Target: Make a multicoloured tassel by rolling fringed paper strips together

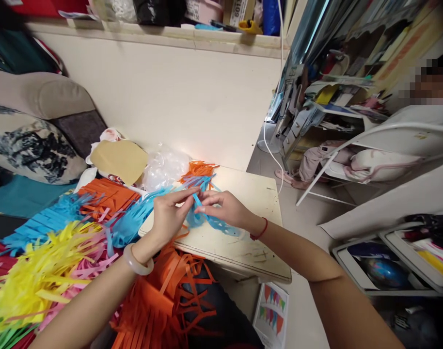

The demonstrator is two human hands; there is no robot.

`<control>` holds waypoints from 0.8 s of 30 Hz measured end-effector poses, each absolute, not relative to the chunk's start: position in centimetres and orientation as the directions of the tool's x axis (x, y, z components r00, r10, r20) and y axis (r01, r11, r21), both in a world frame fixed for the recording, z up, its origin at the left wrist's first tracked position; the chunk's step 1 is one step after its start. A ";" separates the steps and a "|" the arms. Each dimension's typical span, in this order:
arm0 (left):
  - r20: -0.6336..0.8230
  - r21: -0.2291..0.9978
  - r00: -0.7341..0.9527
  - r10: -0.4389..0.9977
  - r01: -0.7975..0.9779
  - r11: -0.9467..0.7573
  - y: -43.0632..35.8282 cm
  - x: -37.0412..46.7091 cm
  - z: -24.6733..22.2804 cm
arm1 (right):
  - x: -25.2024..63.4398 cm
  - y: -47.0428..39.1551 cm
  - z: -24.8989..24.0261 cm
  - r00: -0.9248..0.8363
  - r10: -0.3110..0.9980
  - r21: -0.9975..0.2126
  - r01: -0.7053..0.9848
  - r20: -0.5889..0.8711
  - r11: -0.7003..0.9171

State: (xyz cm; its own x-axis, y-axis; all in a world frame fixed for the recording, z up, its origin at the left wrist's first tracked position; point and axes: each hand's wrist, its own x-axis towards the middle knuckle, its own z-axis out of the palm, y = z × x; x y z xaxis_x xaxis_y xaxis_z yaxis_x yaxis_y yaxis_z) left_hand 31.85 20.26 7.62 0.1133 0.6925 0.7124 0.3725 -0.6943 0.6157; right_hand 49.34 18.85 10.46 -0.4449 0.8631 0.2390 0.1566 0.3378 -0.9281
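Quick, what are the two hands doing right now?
Left hand: closed, pinching blue paper strips.
Right hand: closed, fingers on the same blue strips.

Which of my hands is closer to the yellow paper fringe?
Left. Your left hand is to the right of the yellow paper fringe; your right hand is farther right, beyond it.
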 end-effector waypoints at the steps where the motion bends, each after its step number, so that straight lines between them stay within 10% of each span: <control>1: 0.656 0.704 0.068 0.752 0.304 -0.642 20.2 32.1 7.7 | 49.0 19.1 10.4 -0.459 0.858 -0.927 0.166 0.228 0.335; 13: 0.229 0.906 0.181 0.956 -0.399 -0.142 21.3 30.4 7.0 | 46.9 21.1 8.8 -0.379 0.888 -0.844 0.356 0.262 0.401; 18: 0.186 0.845 -0.061 0.981 -0.500 -0.191 21.3 29.8 5.9 | 45.1 23.8 8.1 -0.475 0.813 -0.818 0.280 0.337 0.503; 24: 0.247 0.759 -0.242 0.938 -0.553 -0.343 21.1 26.6 7.1 | 41.3 34.1 10.0 -0.414 0.905 -0.862 0.422 0.093 0.281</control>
State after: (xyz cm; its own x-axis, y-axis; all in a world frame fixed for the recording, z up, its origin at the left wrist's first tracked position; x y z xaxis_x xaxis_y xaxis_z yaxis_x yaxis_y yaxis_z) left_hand 26.64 21.12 7.13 -0.2425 0.9382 0.2471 -0.5530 -0.3429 0.7594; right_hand 41.27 34.06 10.05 -0.4143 0.9054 0.0928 0.4221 0.2815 -0.8618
